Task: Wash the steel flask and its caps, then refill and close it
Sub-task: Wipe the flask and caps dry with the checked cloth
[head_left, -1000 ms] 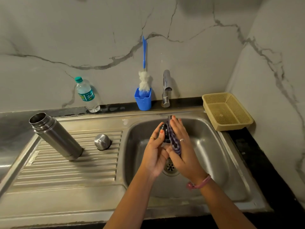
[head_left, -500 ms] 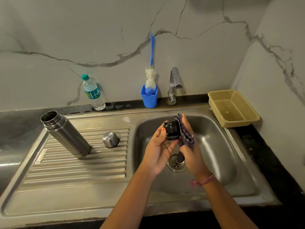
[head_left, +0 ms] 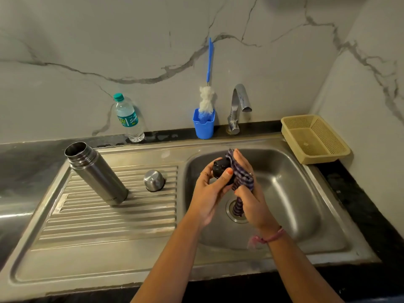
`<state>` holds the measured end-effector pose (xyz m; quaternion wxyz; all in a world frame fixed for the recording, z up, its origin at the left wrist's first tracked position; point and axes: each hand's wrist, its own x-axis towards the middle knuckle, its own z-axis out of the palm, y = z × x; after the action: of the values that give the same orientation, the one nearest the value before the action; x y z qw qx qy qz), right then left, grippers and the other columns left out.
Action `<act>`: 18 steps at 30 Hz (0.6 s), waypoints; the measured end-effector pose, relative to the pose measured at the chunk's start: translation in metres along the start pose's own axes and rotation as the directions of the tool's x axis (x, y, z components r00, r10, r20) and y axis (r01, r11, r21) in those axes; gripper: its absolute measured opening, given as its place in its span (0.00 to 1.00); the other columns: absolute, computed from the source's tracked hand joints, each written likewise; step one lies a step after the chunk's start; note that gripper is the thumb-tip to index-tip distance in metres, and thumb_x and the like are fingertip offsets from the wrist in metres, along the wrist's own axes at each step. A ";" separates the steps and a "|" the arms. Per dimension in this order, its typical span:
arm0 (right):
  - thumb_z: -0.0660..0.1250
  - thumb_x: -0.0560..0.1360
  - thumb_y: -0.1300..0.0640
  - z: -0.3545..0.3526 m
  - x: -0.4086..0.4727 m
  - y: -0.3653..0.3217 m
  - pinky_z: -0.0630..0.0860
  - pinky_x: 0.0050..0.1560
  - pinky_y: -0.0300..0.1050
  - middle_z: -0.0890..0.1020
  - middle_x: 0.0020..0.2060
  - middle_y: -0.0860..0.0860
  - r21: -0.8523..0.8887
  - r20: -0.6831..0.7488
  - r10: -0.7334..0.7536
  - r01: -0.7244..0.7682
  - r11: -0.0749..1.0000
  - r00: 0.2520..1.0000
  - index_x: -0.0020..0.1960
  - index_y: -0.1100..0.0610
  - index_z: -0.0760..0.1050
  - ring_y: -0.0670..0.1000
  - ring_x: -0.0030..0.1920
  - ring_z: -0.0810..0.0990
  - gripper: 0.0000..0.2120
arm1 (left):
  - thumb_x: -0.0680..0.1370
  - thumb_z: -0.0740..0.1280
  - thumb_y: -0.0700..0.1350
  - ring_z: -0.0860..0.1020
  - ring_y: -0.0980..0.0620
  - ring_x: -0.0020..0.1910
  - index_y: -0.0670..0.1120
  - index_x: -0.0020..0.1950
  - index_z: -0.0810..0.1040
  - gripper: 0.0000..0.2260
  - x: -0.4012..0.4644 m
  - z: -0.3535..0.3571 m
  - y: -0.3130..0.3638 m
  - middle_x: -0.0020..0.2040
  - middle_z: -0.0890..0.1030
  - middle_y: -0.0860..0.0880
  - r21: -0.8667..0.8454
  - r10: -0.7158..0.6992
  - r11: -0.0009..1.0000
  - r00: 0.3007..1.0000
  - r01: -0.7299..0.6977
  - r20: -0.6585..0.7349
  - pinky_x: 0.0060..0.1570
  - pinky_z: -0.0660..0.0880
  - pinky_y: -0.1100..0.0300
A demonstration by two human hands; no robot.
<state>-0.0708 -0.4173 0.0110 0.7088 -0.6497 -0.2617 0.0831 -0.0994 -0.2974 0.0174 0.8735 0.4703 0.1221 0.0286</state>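
- Over the sink (head_left: 306, 215), the left hand (head_left: 207, 193) grips a black cap (head_left: 222, 171), thumb and fingers curled round it.
- The right hand (head_left: 251, 193) presses a striped cloth (head_left: 241, 182) to the cap, fingers nearly straight at the top; the cloth's tail hangs over the drain (head_left: 231, 215).
- The flask (head_left: 96, 173) stands open on the drainboard (head_left: 98, 226), with the steel cap (head_left: 154, 180) just beside it.
- Behind: bottle (head_left: 127, 119), brush (head_left: 207, 88) in a blue cup (head_left: 203, 127), tap (head_left: 238, 106), basket (head_left: 314, 138).
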 end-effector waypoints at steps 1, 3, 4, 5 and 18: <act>0.53 0.71 0.70 -0.001 0.002 -0.001 0.70 0.67 0.43 0.72 0.69 0.50 0.052 -0.017 0.050 -0.049 0.997 0.999 0.74 0.59 0.62 0.46 0.69 0.70 0.30 | 0.73 0.71 0.40 0.81 0.45 0.57 0.41 0.68 0.74 0.23 -0.001 -0.003 0.001 0.58 0.82 0.41 0.006 -0.006 1.000 0.999 0.006 0.043 0.54 0.80 0.56; 0.54 0.71 0.68 -0.002 0.006 -0.001 0.75 0.55 0.39 0.80 0.57 0.44 0.081 -0.030 0.103 -0.101 0.992 0.994 0.69 0.60 0.67 0.40 0.56 0.77 0.27 | 0.73 0.70 0.39 0.82 0.47 0.55 0.43 0.66 0.75 0.21 -0.004 -0.007 0.005 0.57 0.83 0.43 0.009 -0.035 0.999 0.993 0.034 0.109 0.51 0.81 0.58; 0.54 0.71 0.68 -0.001 0.008 -0.002 0.74 0.54 0.39 0.80 0.56 0.44 0.059 -0.027 0.095 -0.094 0.994 0.995 0.68 0.61 0.68 0.39 0.55 0.78 0.25 | 0.73 0.70 0.39 0.82 0.48 0.53 0.43 0.66 0.76 0.21 -0.005 -0.008 0.006 0.56 0.83 0.44 0.008 -0.042 0.999 0.991 0.042 0.124 0.49 0.81 0.60; 0.54 0.71 0.69 0.001 0.009 -0.005 0.73 0.58 0.40 0.79 0.60 0.47 0.032 -0.027 0.068 -0.067 0.997 0.997 0.69 0.63 0.67 0.41 0.58 0.76 0.26 | 0.74 0.69 0.40 0.82 0.50 0.52 0.44 0.67 0.75 0.21 -0.005 -0.009 0.007 0.55 0.83 0.45 0.002 -0.043 0.999 0.991 0.043 0.125 0.48 0.81 0.61; 0.54 0.73 0.68 0.017 -0.002 -0.006 0.69 0.63 0.34 0.74 0.66 0.41 0.063 -0.076 0.084 -0.079 0.995 0.994 0.75 0.58 0.58 0.43 0.68 0.70 0.31 | 0.79 0.64 0.44 0.82 0.49 0.45 0.39 0.66 0.73 0.16 -0.012 -0.016 0.005 0.55 0.81 0.40 -0.231 -0.103 0.966 0.993 0.114 0.059 0.44 0.81 0.62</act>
<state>-0.0824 -0.4042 0.0167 0.7338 -0.6411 -0.2041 0.0943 -0.1141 -0.2838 0.0152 0.9257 0.3572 0.1233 -0.0160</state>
